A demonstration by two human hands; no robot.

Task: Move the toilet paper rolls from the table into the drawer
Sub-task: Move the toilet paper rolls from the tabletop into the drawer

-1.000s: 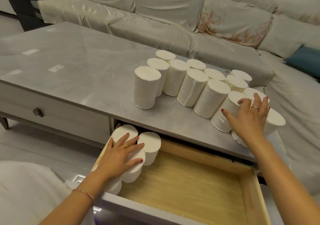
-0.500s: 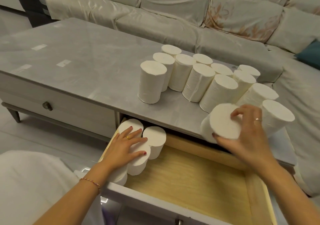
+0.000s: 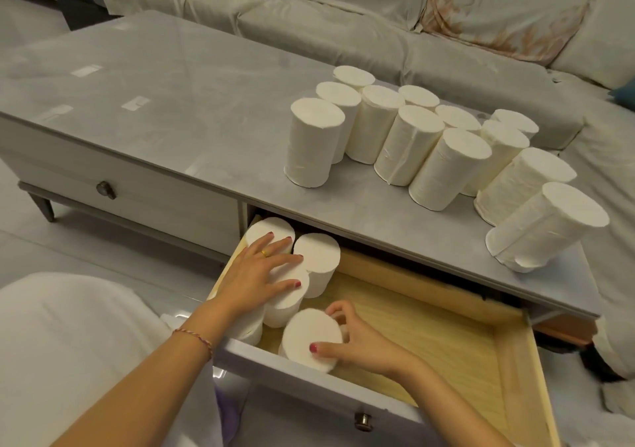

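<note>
Several white toilet paper rolls (image 3: 424, 144) stand upright on the grey table (image 3: 178, 103), toward its right end. Below them the wooden drawer (image 3: 446, 336) is pulled open. Several rolls (image 3: 318, 252) stand in its left corner. My left hand (image 3: 261, 275) lies flat on top of those rolls, fingers spread. My right hand (image 3: 357, 336) grips one more roll (image 3: 311, 338) at the drawer's front left, next to the others. Part of that roll is hidden behind the drawer front.
The drawer front (image 3: 309, 381) with its round knob (image 3: 363, 421) is nearest me. A second, closed drawer with a knob (image 3: 106, 189) is on the left. A covered sofa (image 3: 378, 17) runs behind and to the right of the table. White cloth (image 3: 68, 343) lies at lower left.
My right hand lifted a roll off the table's right end and brought it down into the drawer's front left. My left hand stayed on the rolls in the drawer.
</note>
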